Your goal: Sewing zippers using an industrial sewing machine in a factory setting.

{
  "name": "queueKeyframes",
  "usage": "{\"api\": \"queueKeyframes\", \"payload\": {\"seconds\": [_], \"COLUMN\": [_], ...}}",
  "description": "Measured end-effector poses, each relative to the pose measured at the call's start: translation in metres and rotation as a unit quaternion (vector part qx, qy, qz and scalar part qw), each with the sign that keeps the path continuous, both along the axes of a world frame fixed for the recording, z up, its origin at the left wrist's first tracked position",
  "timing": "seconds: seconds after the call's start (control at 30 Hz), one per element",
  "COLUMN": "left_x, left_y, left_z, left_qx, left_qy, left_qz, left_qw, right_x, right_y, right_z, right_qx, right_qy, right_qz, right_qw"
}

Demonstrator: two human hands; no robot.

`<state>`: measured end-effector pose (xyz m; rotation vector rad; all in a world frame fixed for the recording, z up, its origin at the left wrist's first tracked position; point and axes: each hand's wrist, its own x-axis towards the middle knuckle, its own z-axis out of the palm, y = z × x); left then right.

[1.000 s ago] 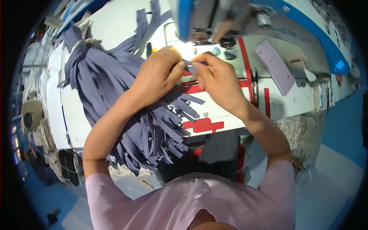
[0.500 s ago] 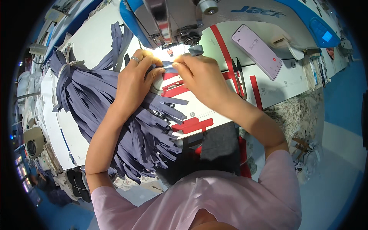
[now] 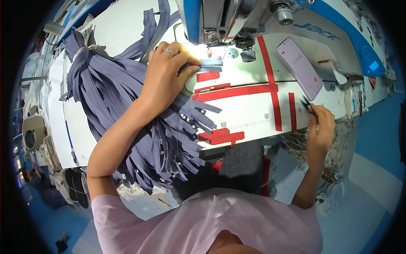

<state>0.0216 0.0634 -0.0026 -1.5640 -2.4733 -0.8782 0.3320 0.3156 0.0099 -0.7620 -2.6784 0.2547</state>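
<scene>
My left hand (image 3: 167,74), a ring on one finger, pinches the end of a grey-blue zipper (image 3: 210,64) beside the sewing machine's (image 3: 237,25) lit needle area. The zipper's short free end pokes out to the right of the fingertips. My right hand (image 3: 320,129) is at the table's right front edge, closed round dark thread snips (image 3: 308,104) whose tips point up toward the phone. Under and beside my left forearm lies a large bundle of grey-blue zippers (image 3: 112,84), tied near its far end, with small round metal parts among the loose ends.
A phone (image 3: 299,67) with a timer running lies right of the machine's needle. Red tape strips (image 3: 237,91) and a printed ruler scale mark the white table (image 3: 249,114). Patterned cloth (image 3: 296,142) hangs below the right front edge. A blue pen-like stick (image 3: 70,142) lies at left.
My right hand has left the zipper and moved right and nearer to me, taking up the snips from the table. My left hand still pinches the zipper. The whole view has shifted.
</scene>
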Motion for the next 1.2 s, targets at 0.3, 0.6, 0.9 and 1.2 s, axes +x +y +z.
{"api": "queueKeyframes", "payload": {"seconds": [0.3, 0.6, 0.9, 1.2], "left_x": [-0.009, 0.004, 0.008, -0.007], "left_y": [0.014, 0.010, 0.002, 0.007], "left_z": [0.012, 0.017, 0.001, -0.003], "left_qx": [-0.072, -0.048, -0.023, -0.019], "left_qy": [-0.098, 0.093, 0.161, 0.188], "left_qz": [0.001, 0.015, -0.135, -0.122], "left_qw": [0.993, 0.994, 0.977, 0.974], "right_x": [-0.113, -0.169, -0.168, -0.179], "right_y": [-0.032, -0.059, -0.061, -0.058], "right_z": [-0.001, -0.028, -0.026, -0.025], "right_qx": [0.011, 0.068, 0.092, 0.096], "right_qy": [0.158, 0.106, 0.102, 0.071], "right_qz": [0.290, 0.345, 0.345, 0.336], "right_qw": [0.944, 0.930, 0.928, 0.934]}}
